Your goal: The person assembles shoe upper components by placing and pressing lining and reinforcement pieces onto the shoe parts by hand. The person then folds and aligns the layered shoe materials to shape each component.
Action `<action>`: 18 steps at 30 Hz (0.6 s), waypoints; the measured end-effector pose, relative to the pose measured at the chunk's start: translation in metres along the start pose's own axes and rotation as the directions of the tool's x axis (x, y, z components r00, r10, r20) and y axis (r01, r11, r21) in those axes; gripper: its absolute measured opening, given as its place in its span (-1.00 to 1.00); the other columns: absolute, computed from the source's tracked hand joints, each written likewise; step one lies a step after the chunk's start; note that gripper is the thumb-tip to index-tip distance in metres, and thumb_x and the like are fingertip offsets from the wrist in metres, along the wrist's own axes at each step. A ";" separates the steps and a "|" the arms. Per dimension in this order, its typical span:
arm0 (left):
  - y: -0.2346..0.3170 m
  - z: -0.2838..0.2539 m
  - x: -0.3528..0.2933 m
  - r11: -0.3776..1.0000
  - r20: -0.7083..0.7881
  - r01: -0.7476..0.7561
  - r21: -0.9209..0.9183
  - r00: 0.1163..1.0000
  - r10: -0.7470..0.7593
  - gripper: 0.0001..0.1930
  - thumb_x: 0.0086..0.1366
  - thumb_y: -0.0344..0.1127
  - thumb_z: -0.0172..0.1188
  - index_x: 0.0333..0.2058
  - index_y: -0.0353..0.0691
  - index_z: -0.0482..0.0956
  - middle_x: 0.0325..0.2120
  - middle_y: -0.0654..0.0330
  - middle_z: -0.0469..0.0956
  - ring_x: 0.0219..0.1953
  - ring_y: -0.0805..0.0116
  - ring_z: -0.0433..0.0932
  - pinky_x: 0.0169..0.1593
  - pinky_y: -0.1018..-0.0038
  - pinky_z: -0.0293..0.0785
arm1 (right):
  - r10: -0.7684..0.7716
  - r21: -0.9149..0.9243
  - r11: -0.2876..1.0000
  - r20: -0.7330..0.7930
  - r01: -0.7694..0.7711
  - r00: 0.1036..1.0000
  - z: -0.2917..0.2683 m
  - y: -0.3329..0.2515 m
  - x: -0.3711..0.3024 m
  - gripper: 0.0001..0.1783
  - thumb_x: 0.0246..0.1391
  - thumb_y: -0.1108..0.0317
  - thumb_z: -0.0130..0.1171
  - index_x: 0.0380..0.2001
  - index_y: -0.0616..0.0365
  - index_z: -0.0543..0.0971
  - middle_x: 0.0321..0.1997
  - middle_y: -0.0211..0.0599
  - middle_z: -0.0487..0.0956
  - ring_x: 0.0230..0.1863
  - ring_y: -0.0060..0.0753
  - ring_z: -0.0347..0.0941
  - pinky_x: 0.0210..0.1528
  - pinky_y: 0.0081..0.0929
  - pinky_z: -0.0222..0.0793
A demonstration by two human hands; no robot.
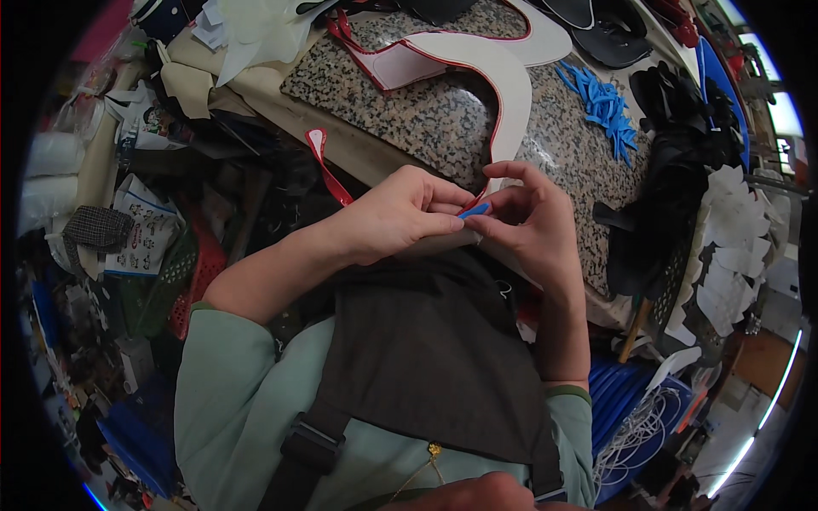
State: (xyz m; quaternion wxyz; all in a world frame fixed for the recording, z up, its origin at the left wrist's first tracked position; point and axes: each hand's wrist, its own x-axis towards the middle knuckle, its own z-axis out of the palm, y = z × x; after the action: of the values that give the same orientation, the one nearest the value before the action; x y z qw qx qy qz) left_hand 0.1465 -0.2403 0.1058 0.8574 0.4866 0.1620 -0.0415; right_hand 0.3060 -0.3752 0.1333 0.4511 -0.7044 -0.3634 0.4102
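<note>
Close to my body, at the front edge of the stone slab, both hands meet over a white shoe upper (511,89) trimmed in red. My left hand (396,211) is closed on the upper's red-edged end, thumb against the fingers. A narrow red strap (324,166) trails out behind that hand. My right hand (537,217) pinches a small blue strip (475,210) between thumb and fingers, right at the left fingertips. The fingers partly hide where strip and upper touch.
The speckled stone slab (426,128) carries a pile of blue strips (603,106) at right. Black pieces (652,204) hang along its right side, near cut white pieces (728,255). Pale sheets (264,38) lie at the far left. Baskets (200,277) and bags stand at left.
</note>
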 end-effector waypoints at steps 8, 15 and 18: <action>0.000 0.002 -0.002 1.000 -0.002 -0.007 0.009 1.000 0.007 -0.55 0.31 -0.62 0.11 0.19 -0.45 0.43 0.02 0.08 0.58 0.03 0.48 0.56 0.14 0.56 0.45 | -0.031 0.193 0.981 -0.022 0.035 0.999 -0.003 0.002 -0.007 -0.57 -0.03 0.59 0.39 -0.05 0.30 0.51 -0.36 -0.36 0.64 -0.35 -0.65 0.56 -0.30 -0.68 0.47; -0.004 -0.003 -0.004 0.999 0.087 -0.022 -0.039 0.996 0.025 -0.47 0.28 -0.68 0.07 0.25 -0.43 0.34 0.12 0.06 0.53 0.11 0.45 0.51 0.19 0.54 0.41 | -0.035 0.219 0.975 -0.057 0.047 0.998 -0.007 0.012 -0.010 -0.60 0.00 0.58 0.38 -0.07 0.31 0.51 -0.31 -0.34 0.64 -0.30 -0.62 0.57 -0.27 -0.66 0.47; -0.006 -0.003 -0.005 0.999 0.095 -0.012 -0.053 0.995 0.017 -0.44 0.28 -0.68 0.05 0.28 -0.43 0.30 0.15 0.07 0.50 0.14 0.45 0.49 0.21 0.53 0.39 | -0.030 0.218 0.975 -0.064 0.043 0.997 -0.006 0.017 -0.008 -0.60 -0.01 0.56 0.40 -0.08 0.31 0.52 -0.32 -0.34 0.65 -0.31 -0.63 0.56 -0.26 -0.66 0.47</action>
State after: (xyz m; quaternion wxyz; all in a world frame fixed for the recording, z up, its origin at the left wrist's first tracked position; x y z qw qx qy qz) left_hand 0.1399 -0.2414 0.1006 0.8769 0.4627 0.1186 -0.0543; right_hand 0.3109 -0.3896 0.1204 0.5443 -0.6558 -0.3149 0.4178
